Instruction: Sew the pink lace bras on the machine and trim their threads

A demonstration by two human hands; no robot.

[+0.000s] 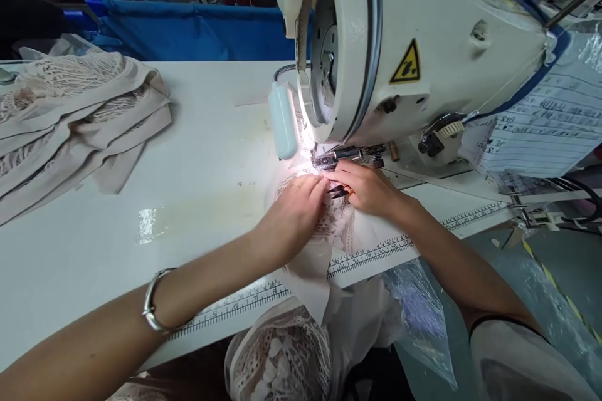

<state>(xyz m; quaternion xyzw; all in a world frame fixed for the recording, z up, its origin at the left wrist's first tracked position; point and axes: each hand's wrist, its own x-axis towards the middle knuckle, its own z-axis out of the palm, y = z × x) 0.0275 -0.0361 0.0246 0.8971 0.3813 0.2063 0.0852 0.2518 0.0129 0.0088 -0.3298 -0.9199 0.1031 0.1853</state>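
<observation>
Pale pink lace fabric (336, 229) lies under the lit presser foot (324, 163) of a large cream sewing machine (437, 31). My left hand (298, 210) is closed on the lace just in front of the foot, its fingers bunched near the needle area. Close beside it, my right hand (369, 189) has its fingertips at the lace edge and keeps small thread snips (338, 192) with dark blades and an orange handle in its grip. From the table edge the fabric hangs down into a heap (282, 351) over my lap.
More lace-trimmed fabric (79, 113) is piled on the left of the white table (211, 138). A pale lamp (283, 122) stands by the machine head. Along the front edge runs a ruler tape (367, 257). Handwritten paper (540, 113) hangs at right.
</observation>
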